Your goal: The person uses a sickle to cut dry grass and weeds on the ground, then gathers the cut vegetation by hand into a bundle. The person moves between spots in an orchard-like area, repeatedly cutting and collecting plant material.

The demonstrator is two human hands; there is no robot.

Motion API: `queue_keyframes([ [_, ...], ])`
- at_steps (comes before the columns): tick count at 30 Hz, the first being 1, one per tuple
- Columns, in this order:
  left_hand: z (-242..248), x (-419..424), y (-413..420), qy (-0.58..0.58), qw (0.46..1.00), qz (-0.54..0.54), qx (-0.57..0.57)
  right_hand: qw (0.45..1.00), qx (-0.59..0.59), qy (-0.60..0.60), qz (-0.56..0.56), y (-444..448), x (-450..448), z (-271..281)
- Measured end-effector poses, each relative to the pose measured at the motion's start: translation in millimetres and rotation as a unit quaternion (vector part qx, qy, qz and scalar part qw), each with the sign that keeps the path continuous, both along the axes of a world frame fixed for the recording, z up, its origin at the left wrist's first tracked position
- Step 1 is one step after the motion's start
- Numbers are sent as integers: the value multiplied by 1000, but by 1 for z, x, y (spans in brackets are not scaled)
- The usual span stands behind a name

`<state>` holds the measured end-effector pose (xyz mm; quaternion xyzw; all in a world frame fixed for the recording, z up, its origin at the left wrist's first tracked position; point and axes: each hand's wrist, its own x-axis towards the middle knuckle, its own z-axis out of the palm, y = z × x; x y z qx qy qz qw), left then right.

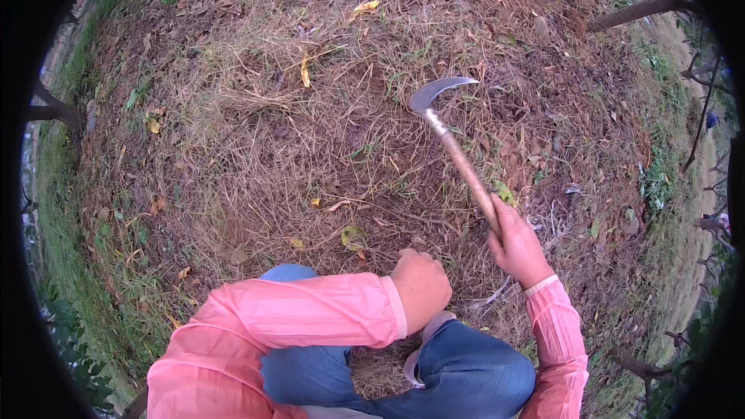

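A sickle with a curved metal blade and a wooden handle is in my right hand. My fingers wrap the lower end of the handle, and the blade's tip points right, over the dry grass. My left hand is in front of my bent knees, back upward and fingers curled into a fist. Its palm is hidden, and nothing shows sticking out of it. Under and ahead of both hands lies ground covered with cut dry grass.
A small heap of dry stalks lies ahead to the left. Yellow leaves are scattered about. A tree trunk rises at the upper right, another trunk at the left. Branches hang along the right rim. My jeans show below.
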<state>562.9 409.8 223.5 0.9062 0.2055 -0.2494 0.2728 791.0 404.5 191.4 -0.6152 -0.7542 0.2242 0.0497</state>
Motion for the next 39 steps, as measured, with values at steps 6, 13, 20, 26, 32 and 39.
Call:
queue_keyframes([
  [6,-99,22,14,216,976,20,18,939,-5,-86,334,68,-103,16],
  [13,-164,9,20,90,990,111,6,874,63,-8,482,112,-240,-58],
  [20,-200,-47,72,-133,938,318,38,878,-25,165,449,162,-288,-120],
  [26,-163,-101,142,-91,934,343,41,963,-226,134,52,221,-143,-136],
  [32,-179,-81,160,-110,836,538,15,996,44,-44,-71,225,-74,-186],
  [39,-240,-14,176,75,743,665,6,986,163,-13,-28,358,-107,-235],
])
